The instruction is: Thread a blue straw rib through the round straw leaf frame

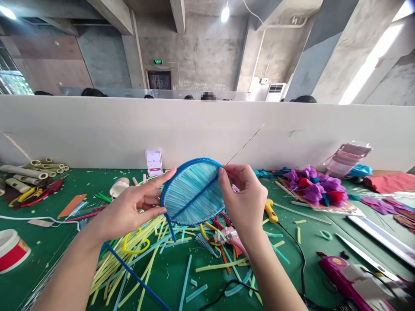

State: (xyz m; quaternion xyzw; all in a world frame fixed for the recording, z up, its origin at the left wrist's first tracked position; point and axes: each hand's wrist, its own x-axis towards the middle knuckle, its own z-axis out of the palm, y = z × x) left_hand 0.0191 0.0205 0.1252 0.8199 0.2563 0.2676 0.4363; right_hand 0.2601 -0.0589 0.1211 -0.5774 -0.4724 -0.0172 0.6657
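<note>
Blue wire-framed leaf form [193, 193], wound with pale blue thread: held above green table [39, 268], left hand [129, 210] pinching its left edge, right hand [244, 199] pinching right rim. Yellow strips [136, 255] beneath.

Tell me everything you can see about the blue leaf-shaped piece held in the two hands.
The blue leaf-shaped piece is an oval frame of dark blue wire-like rod with a straight midrib, filled with fine light-blue threads or strips. A blue stem runs down from its lower left. It is held upright above the green table. The left hand touches its left edge, and the right hand pinches its upper right rim, where a thin strand sticks out.
</note>
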